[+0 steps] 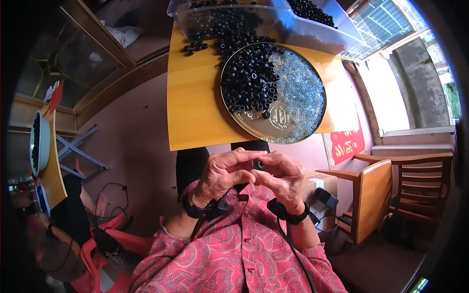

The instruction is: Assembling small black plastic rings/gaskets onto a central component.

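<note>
My left hand (225, 172) and my right hand (284, 177) meet in front of my chest, just off the table's near edge. Thumbs and forefingers are bent into pinches, with the fingertips close together. Between the fingers of my right hand shows a small black ring-shaped piece (260, 165). Whatever my left fingertips pinch is too small or hidden to make out. Beyond the hands, a round metal tray (249, 124) lies on the table. Black ring-shaped pieces (246, 80) are heaped on its left side, and tiny clear bluish pieces (303, 93) on its right.
The yellow wooden table (193, 107) also bears a clear plastic bin (195, 22) and another bin (312, 34) of black pieces. Loose black pieces spill toward the tray. A wooden chair (373, 200) and carton (322, 185) stand right; a red plastic stool (93, 259) and another person's arm (61, 237) are left.
</note>
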Tool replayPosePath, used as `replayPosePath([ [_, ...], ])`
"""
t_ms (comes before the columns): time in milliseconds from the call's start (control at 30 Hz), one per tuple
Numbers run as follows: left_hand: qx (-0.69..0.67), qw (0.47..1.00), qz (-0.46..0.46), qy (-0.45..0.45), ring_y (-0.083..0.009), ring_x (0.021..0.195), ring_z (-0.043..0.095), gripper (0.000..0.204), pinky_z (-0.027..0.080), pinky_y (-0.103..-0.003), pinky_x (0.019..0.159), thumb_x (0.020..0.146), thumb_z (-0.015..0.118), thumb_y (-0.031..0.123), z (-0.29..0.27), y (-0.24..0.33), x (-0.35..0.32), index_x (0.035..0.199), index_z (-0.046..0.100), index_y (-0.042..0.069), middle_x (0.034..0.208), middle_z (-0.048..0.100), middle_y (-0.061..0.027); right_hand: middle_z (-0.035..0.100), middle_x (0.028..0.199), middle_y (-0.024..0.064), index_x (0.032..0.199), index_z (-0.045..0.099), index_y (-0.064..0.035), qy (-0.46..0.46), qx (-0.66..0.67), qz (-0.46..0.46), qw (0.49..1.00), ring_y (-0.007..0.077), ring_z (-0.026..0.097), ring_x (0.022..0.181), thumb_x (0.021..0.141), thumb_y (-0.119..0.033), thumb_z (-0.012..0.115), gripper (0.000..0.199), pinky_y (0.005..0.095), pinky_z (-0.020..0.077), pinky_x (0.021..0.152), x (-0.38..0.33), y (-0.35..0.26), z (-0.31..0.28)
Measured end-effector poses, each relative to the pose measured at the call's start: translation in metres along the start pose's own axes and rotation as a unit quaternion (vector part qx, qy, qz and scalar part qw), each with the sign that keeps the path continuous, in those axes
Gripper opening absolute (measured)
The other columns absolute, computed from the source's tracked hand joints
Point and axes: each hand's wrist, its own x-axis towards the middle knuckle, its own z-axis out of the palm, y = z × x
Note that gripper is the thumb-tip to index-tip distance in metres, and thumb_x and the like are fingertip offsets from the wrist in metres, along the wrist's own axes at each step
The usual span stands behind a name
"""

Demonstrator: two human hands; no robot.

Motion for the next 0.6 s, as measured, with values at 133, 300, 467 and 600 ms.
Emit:
replayPosePath([
  [133,-0.006,1.0,-0.002,0.028,-0.0089,0.081,0.061,0.045,0.051,-0.023,0.075,0.081,0.075,0.016,0.001,-0.001,-0.002,0.12,0.062,-0.001,0.102,0.065,-0.0074,0.066,0.083,0.0092,0.095,0.062,0.0064,0.017,0.045,0.055,0.997,0.0111,0.065,0.07,0.073,0.003,0.078,0.027,0.0214,0.0523,0.059,-0.003,0.001,0.004],
  [300,-0.066,0.994,-0.012,0.088,-0.0084,0.083,0.061,0.044,0.051,-0.022,0.077,0.083,0.072,0.007,0.009,-0.004,-0.003,0.124,0.059,0.0,0.093,0.066,-0.0047,0.064,0.083,0.007,0.1,0.064,0.0048,0.03,-0.027,-0.033,0.999,0.0092,0.063,0.065,0.074,0.003,0.077,0.029,0.021,0.0501,0.056,0.006,-0.002,0.005],
  [467,-0.108,0.988,-0.053,0.1,-0.0071,0.087,0.06,0.042,0.052,-0.022,0.078,0.084,0.072,0.008,0.007,-0.004,-0.004,0.123,0.059,0.0,0.103,0.063,-0.0024,0.06,0.08,0.0055,0.106,0.067,-0.0049,0.002,-0.153,-0.086,0.984,0.0099,0.059,0.06,0.071,0.001,0.078,0.037,0.0224,0.0454,0.051,0.009,-0.006,-0.002],
  [600,-0.043,0.989,-0.088,0.109,-0.0066,0.084,0.061,0.035,0.053,-0.021,0.074,0.087,0.069,0.007,0.008,-0.005,-0.001,0.12,0.059,-0.001,0.101,0.066,-0.0028,0.061,0.083,0.0063,0.113,0.065,-0.0073,-0.02,-0.245,-0.112,0.963,0.0118,0.06,0.062,0.073,-0.001,0.077,0.043,0.0238,0.048,0.053,0.007,-0.009,0.002],
])
